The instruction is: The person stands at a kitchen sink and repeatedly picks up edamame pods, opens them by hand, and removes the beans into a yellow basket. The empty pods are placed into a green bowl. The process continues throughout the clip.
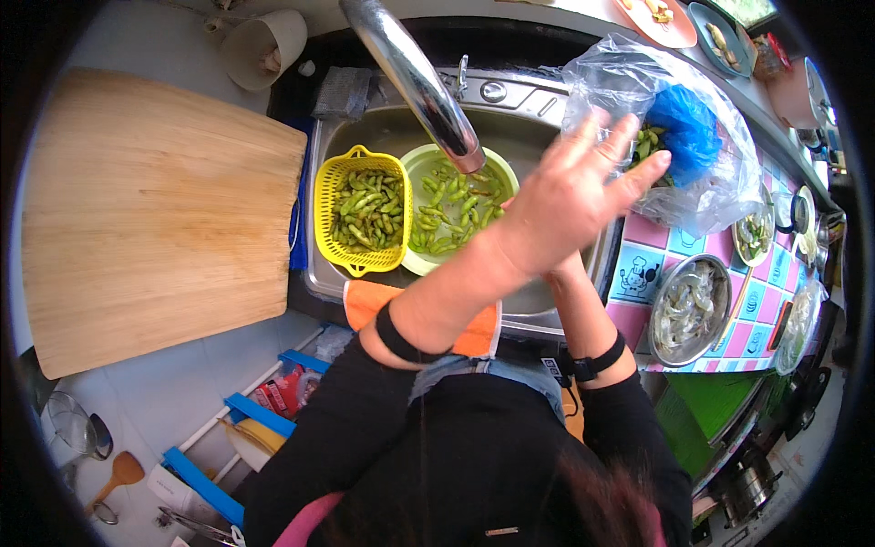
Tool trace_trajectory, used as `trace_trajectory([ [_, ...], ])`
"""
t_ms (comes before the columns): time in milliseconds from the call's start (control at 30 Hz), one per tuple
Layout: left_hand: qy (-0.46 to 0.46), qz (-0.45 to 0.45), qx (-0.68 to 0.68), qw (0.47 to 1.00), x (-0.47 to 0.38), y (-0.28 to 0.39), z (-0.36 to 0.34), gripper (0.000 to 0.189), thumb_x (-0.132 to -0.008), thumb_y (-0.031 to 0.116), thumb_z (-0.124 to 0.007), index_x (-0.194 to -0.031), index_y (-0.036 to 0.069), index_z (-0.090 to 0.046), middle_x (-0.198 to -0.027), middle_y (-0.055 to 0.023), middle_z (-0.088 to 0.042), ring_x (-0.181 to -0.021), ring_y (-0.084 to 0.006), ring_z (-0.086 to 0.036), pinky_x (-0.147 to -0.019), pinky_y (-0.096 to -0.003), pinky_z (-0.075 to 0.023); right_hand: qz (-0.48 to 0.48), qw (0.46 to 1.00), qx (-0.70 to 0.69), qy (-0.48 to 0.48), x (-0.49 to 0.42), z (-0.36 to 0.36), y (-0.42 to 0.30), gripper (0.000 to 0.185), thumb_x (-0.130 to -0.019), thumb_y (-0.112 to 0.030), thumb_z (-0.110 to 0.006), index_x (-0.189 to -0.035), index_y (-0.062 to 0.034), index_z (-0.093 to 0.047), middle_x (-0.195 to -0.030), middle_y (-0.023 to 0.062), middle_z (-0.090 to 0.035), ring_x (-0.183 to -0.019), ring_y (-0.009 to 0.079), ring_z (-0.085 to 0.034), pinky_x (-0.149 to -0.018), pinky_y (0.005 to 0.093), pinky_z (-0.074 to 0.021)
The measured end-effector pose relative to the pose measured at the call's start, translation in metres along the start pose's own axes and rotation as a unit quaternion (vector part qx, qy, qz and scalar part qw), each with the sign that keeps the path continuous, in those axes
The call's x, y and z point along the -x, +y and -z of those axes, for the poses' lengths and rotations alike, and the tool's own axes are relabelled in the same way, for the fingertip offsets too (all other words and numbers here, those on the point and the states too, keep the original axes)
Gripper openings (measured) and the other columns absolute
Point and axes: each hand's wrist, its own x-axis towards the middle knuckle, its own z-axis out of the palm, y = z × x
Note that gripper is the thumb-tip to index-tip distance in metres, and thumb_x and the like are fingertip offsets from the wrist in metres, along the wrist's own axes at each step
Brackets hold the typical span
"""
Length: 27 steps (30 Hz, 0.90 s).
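Observation:
My left hand (581, 181), fingers spread, crosses over my right and overlaps a clear plastic bag (735, 191) with green soybean pods (646, 145) and a blue plastic bag (687, 133) inside. Under the left forearm, my right hand (562, 265) is mostly hidden; a fingertip shows at the rim of a pale green basin (509, 171). Pods (437, 219) lie in water in this basin, beneath the chrome faucet (437, 96). To its left, a yellow plastic basket (325, 225) holds more pods (369, 205). Both containers are in the steel sink (526, 119).
A wooden cutting board (164, 219) lies left of the sink, an orange cloth (362, 301) on its front edge. On the right, a metal bowl of shrimp (690, 308) stands on a patterned mat (632, 260). Plates (673, 37) with food are at the upper right.

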Motion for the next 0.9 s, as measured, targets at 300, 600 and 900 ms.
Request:
trace_trajectory([
  [300,-0.210,0.220,0.064,0.950,0.103,-0.040,0.019,0.022,-0.072,0.003,-0.063,-0.094,0.004,-0.066,-0.089,-0.0100,-0.061,-0.085,-0.0263,-0.056,-0.075,-0.0346,-0.0464,-0.192,0.972,-0.099,-0.092,0.002,0.005,-0.022,0.016,-0.076,-0.002,-0.065,-0.092,-0.0010,-0.064,-0.070,0.0033,-0.061,-0.056,0.0061,-0.053,-0.044,0.0171,-0.0364],
  [600,-0.028,0.478,0.212,0.852,0.115,-0.040,0.053,0.012,-0.084,0.002,-0.060,-0.095,-0.001,-0.063,-0.085,-0.0043,-0.062,-0.076,-0.0091,-0.057,-0.063,-0.0218,-0.0474,-0.277,0.889,-0.317,-0.183,-0.002,-0.017,-0.006,0.018,-0.081,-0.007,-0.063,-0.098,-0.0033,-0.060,-0.087,0.0099,-0.061,-0.070,0.0161,-0.057,-0.043,0.0146,-0.0343],
  [900,-0.067,0.441,0.077,0.892,0.132,-0.041,0.066,0.016,-0.074,0.002,-0.068,-0.089,0.000,-0.062,-0.077,-0.0068,-0.060,-0.063,-0.0127,-0.056,-0.058,-0.0244,-0.0458,0.000,0.981,0.186,-0.052,-0.008,-0.045,-0.022,0.016,-0.076,-0.010,-0.069,-0.090,-0.0028,-0.067,-0.085,0.0066,-0.066,-0.073,0.0118,-0.062,-0.057,0.0257,-0.0481],
])
